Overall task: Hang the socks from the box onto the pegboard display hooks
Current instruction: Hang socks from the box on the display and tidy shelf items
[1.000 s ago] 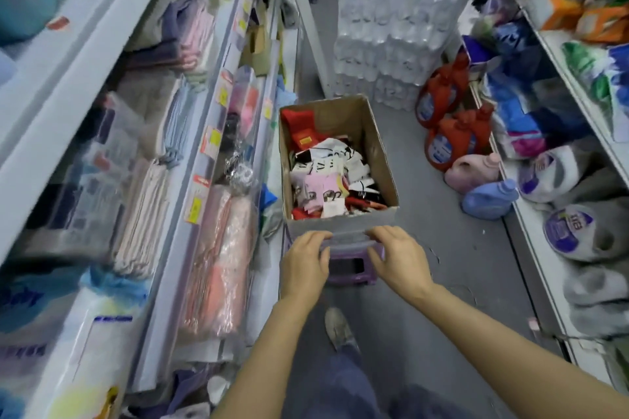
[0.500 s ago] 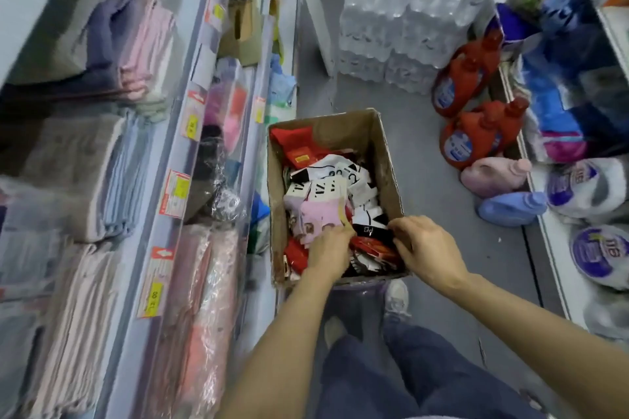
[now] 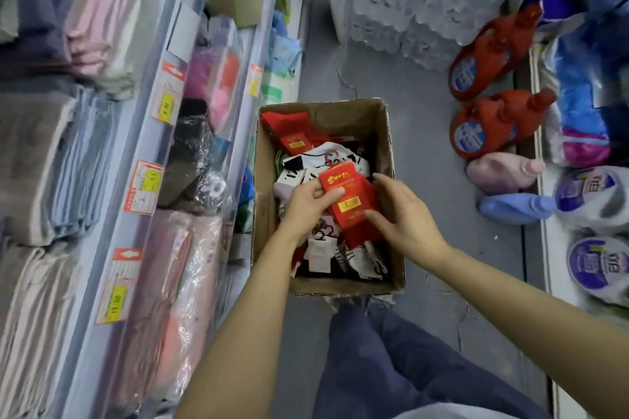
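Observation:
A cardboard box (image 3: pixel 388 143) stands on the grey aisle floor, filled with several packaged socks in red, white, black and pink. Above its middle, a red sock pack (image 3: pixel 350 201) with a red card label and a small hook is lifted out of the pile. My left hand (image 3: pixel 306 204) grips the pack's left side, thumb across the card. My right hand (image 3: pixel 398 214) holds its right edge with fingers curled round it. Another red sock pack (image 3: pixel 289 129) lies at the box's far left corner. No pegboard is in view.
Shelves with folded towels and price tags (image 3: pixel 163 105) run along the left. Red detergent bottles (image 3: pixel 490 129), a pink bottle (image 3: pixel 500 172) and a blue bottle (image 3: pixel 514 207) stand on the floor at the right. Shrink-wrapped water bottles (image 3: pixel 425 0) are stacked beyond the box. My legs are below.
Both hands left the box's near edge, reached into the socks and lifted out a red pack. The view has tilted down and closer to the box.

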The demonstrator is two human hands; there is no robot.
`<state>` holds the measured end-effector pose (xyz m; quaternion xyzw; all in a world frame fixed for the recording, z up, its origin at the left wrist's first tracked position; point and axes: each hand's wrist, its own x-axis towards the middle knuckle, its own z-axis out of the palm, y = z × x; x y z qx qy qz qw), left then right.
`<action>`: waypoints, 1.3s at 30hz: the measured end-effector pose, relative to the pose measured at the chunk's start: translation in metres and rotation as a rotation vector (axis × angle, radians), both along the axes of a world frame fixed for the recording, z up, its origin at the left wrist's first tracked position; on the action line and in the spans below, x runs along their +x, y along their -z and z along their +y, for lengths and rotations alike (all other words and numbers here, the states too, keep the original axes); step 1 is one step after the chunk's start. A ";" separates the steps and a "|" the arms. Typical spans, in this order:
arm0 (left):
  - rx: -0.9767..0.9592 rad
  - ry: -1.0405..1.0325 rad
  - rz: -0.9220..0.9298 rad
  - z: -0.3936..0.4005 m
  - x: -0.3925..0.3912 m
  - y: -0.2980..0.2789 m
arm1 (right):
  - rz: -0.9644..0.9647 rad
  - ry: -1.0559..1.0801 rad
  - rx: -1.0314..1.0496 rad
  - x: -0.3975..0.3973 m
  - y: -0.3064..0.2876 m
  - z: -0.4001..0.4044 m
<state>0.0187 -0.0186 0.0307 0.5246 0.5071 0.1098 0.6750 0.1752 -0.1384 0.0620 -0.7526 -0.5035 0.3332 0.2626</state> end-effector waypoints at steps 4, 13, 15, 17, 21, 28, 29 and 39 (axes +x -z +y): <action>-0.085 -0.004 -0.138 0.021 0.005 -0.029 | 0.438 0.184 -0.119 -0.006 -0.013 0.041; 0.200 0.509 0.820 0.022 -0.041 0.042 | 0.655 0.460 -0.111 0.003 0.000 0.066; 0.215 0.830 1.031 0.002 -0.048 0.063 | 0.606 0.470 -0.135 0.003 0.006 0.066; 0.246 1.039 1.141 -0.015 -0.056 0.081 | 0.541 0.453 -0.167 0.002 0.012 0.064; 0.306 1.248 1.255 -0.023 -0.063 0.104 | 0.540 0.453 -0.186 -0.002 0.017 0.058; 0.508 1.401 1.064 0.000 -0.058 0.094 | 0.532 0.466 -0.208 -0.007 0.025 0.053; 0.514 1.382 1.055 0.002 -0.056 0.088 | 0.530 0.470 -0.208 -0.008 0.025 0.054; 0.243 -0.035 0.471 0.037 -0.038 0.028 | 0.606 0.583 -0.176 -0.007 0.023 0.066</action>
